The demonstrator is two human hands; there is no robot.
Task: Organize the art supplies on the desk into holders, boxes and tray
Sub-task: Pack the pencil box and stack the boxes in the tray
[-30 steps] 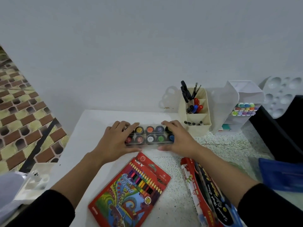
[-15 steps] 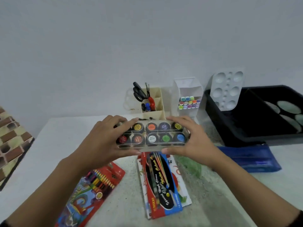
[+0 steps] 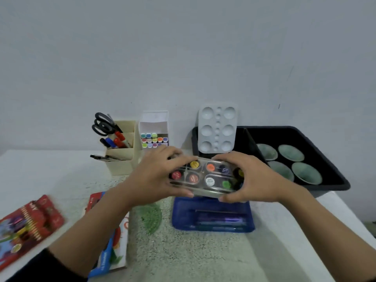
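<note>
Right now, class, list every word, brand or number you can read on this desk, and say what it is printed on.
No text here can be read.
Paint box: the labels on the pot lids are too small and blurred.
Red pencil box: the printing is smeared by motion.
Flat box: the white lettering on its blue edge is blurred.

- The left grip (image 3: 154, 176) and the right grip (image 3: 258, 180) hold a clear paint box (image 3: 207, 178) by its two ends, fingers over the top and thumbs at the near edge.
- Just below it, a blue case (image 3: 211, 218) lies on the counter (image 3: 203, 257).
- At the counter's far right corner sits a black tray (image 3: 270, 128). Four green bowls (image 3: 291, 152) sit in its right compartment, and a white palette (image 3: 217, 127) stands upright at its left end.
- Along the far edge stand a beige holder (image 3: 122, 163) with scissors (image 3: 101, 124) and a white marker box (image 3: 154, 123).
- A red pencil pack (image 3: 26, 226) lies near the left edge.
</note>
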